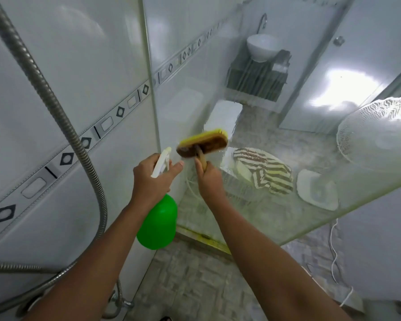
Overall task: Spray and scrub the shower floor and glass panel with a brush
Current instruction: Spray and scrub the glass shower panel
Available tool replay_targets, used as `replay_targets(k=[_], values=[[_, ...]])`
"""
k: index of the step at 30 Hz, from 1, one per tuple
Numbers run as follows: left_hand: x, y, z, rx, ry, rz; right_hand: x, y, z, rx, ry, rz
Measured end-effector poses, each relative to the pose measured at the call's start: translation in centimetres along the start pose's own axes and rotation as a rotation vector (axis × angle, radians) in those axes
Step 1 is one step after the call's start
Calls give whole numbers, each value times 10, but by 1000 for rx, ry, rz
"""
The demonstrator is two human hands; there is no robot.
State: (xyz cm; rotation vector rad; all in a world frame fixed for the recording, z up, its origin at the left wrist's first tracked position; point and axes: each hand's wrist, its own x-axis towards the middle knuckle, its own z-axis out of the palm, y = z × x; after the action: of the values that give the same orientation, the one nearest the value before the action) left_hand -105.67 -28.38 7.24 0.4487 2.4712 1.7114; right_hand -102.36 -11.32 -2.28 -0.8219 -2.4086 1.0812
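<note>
— Against the glass panel [276,186], what's doing the scrubbing?
— A brush [203,144] with a yellow back and brown bristles; its head lies flat on the wet glass, close to the corner where the panel meets the tiled wall [56,89]. The right hand [210,179] grips its pale handle just under the head, fingers wrapped tight around the stick.

— And the other hand?
— The left hand [152,179] holds a spray bottle [159,224] by its white trigger head. The fingers curl around the neck and the thumb stretches out toward the brush. The green body hangs below the wrist, just beside the panel's lower edge.

— Where's the shower floor [190,281]?
— Underfoot, grey mottled tile, running up to a yellowish strip at the foot of the glass.

— Anything else on this side?
— A ribbed metal shower hose [46,93] sweeps down the wall on the left and loops near a tap fitting [123,302] at the bottom.

— And through the glass?
— Blurred by water streaks: a white toilet [225,114], a round basin [262,47] on a dark stand, a striped mat [264,172], and on the right a white fan [377,133] with its base and a white cable [333,251] trailing over the floor
</note>
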Motion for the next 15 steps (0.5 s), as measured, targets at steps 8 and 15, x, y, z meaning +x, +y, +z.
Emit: replay_targets(k=[8, 15], values=[[-12, -31, 6, 44, -72, -83, -26, 32, -18, 128, 167, 136], [-9, -24, 21, 43, -88, -65, 31, -88, -86, 260, 313, -137]])
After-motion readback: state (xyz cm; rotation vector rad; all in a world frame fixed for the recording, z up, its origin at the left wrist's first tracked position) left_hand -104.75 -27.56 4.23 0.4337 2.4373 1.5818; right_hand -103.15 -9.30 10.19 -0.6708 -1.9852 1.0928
